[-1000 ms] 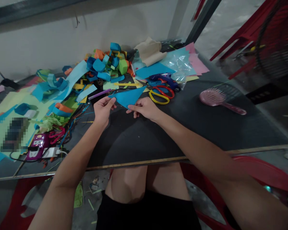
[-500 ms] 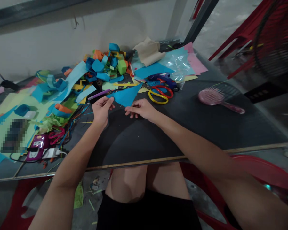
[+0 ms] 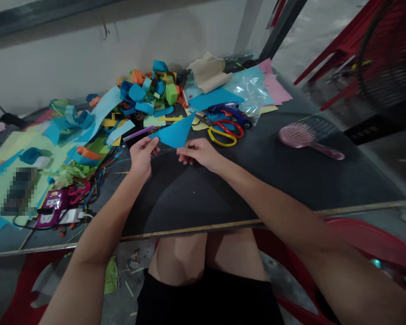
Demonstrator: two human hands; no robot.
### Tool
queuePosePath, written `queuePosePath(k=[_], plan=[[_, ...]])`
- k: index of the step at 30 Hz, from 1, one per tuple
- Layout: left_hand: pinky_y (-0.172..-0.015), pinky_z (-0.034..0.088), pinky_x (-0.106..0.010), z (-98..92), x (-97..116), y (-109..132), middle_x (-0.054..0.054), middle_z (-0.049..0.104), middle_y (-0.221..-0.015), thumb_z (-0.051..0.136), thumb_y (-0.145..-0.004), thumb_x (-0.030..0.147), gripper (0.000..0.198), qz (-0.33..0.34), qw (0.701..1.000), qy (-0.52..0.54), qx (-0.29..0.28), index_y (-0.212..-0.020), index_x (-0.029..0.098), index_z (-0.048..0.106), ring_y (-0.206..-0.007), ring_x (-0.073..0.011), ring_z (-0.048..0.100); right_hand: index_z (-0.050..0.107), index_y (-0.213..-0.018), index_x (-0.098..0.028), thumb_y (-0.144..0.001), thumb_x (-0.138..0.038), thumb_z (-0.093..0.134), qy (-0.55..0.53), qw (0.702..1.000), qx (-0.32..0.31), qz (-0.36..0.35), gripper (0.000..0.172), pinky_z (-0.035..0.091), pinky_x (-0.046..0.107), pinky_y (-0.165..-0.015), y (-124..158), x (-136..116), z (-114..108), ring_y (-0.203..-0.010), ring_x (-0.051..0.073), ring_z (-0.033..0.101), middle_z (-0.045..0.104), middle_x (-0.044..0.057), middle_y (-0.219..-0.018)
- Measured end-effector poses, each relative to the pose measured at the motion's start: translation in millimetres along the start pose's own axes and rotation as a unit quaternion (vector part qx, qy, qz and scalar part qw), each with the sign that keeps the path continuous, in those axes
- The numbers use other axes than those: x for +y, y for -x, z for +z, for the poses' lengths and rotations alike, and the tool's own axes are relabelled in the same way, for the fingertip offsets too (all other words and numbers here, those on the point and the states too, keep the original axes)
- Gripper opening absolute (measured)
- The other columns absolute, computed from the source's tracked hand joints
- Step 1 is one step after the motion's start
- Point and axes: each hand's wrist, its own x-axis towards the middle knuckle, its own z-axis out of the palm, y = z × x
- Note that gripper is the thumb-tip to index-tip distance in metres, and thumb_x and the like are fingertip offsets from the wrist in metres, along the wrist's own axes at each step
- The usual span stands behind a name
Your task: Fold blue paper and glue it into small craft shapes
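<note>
A blue triangular piece of paper (image 3: 176,132) is held up between my two hands, above the dark table. My left hand (image 3: 143,152) pinches its left corner between thumb and fingers. At the lower right corner, my right hand (image 3: 198,152) has its thumb and fingers closed on the paper. Just behind lie scissors (image 3: 223,137) with red and yellow handles, and a blue glue gun (image 3: 232,113). A purple pen (image 3: 138,133) rests beyond my left hand.
Behind the hands is a heap of folded coloured paper pieces (image 3: 145,92). A pink hairbrush (image 3: 299,135) lies right. Paper sheets, a blurred-out dark object (image 3: 20,189), a purple device (image 3: 54,205) and a white plug (image 3: 71,216) are left. A fan (image 3: 392,67) stands far right.
The blue paper has tilted slightly, its upper tip shifting left and up. My right hand has moved a little with its corner; my left hand stays nearly still.
</note>
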Motion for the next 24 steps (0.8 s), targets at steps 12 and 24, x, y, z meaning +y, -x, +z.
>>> queuePosePath(k=[12,24], plan=[[-0.046,0.037,-0.016,0.4,1.8,0.7,0.005,0.053,-0.049,0.081,-0.070,0.024,0.023,-0.032,0.999,0.020,0.006,-0.061,0.017,0.062,-0.047,-0.0037,0.051,0.067,-0.062,-0.015,-0.064,-0.057,0.079,0.019,0.999,-0.003,-0.027,0.044,0.041,0.021,-0.045,2.4,-3.6,-0.7,-0.050,0.009,0.058,0.070,0.005,-0.060],[-0.043,0.038,-0.017,-1.1,-1.6,-2.3,0.004,0.057,-0.049,0.084,-0.063,0.033,0.025,-0.015,1.000,-0.021,0.007,-0.069,0.018,0.066,-0.043,-0.0057,0.052,0.065,-0.065,-0.017,-0.059,-0.062,0.082,-0.014,0.999,0.042,0.007,0.049,0.041,0.022,-0.045,-1.8,1.6,-1.6,-0.043,0.008,0.055,0.063,0.000,-0.052]])
